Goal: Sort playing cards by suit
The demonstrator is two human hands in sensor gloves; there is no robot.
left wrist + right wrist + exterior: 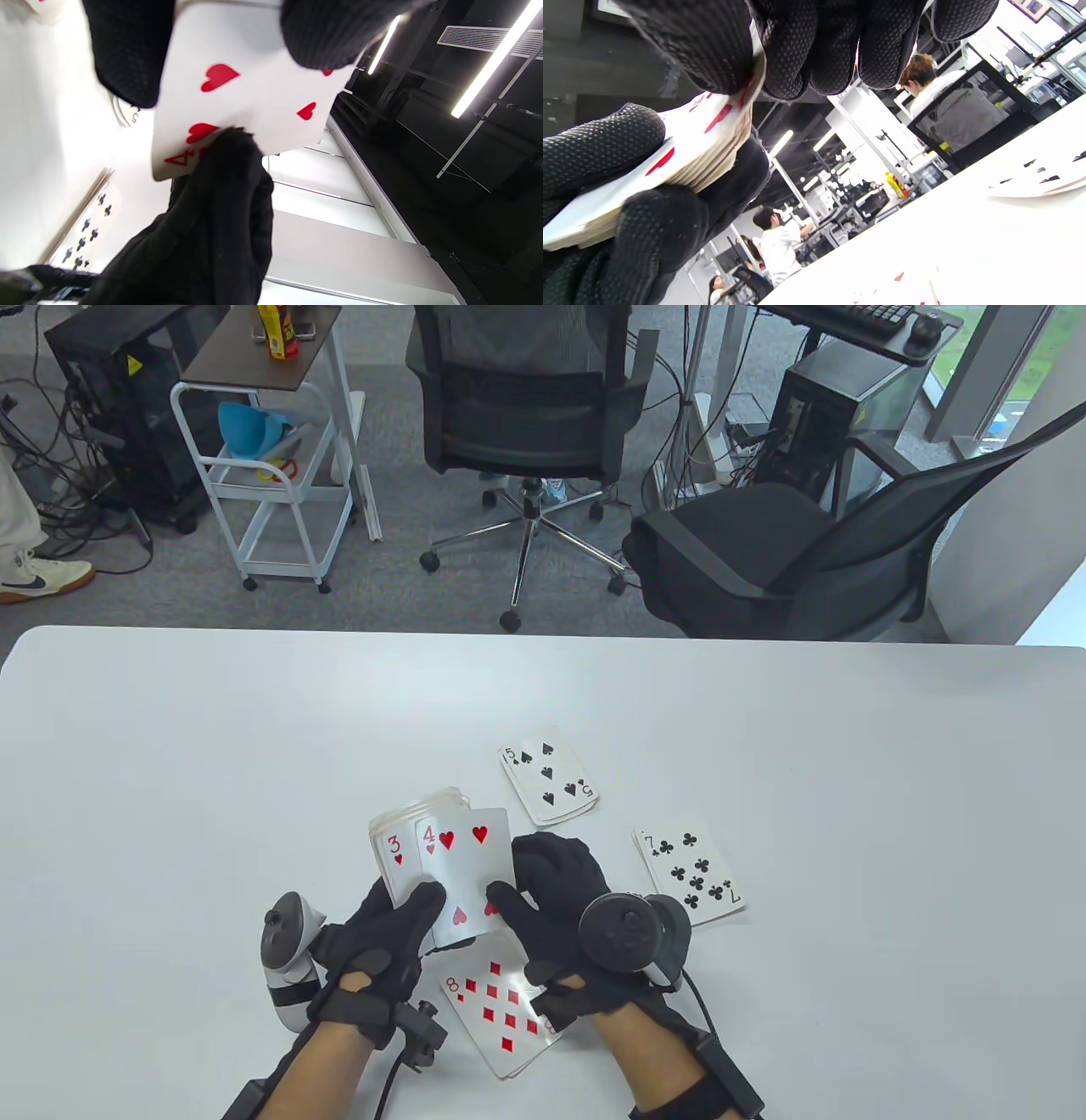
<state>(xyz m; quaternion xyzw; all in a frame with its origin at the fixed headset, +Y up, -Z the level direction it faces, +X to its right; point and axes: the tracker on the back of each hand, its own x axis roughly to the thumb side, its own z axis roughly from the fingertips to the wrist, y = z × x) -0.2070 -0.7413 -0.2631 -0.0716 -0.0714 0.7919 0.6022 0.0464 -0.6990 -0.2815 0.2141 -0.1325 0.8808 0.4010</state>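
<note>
I see my left hand [382,937] gripping the face-up deck [416,848] above the white table [170,780], thumb laid across the card faces. The 3 of hearts [395,857] shows at the deck's left edge. My right hand [556,912] pinches the 4 of hearts [462,869], which lies on top of the deck, shifted to the right; the thumb tip sits on its lower right corner, fingers curled behind its right edge. The left wrist view confirms the 4 of hearts [250,97] clamped between gloved fingertips.

Three face-up piles lie on the table. Spades pile [550,774], 5 on top, sits beyond the deck. Clubs pile [689,872], 7 on top, lies to the right of my right hand. Diamonds pile [501,1005], 8 on top, lies beneath and between both hands, partly covered by the right wrist.
</note>
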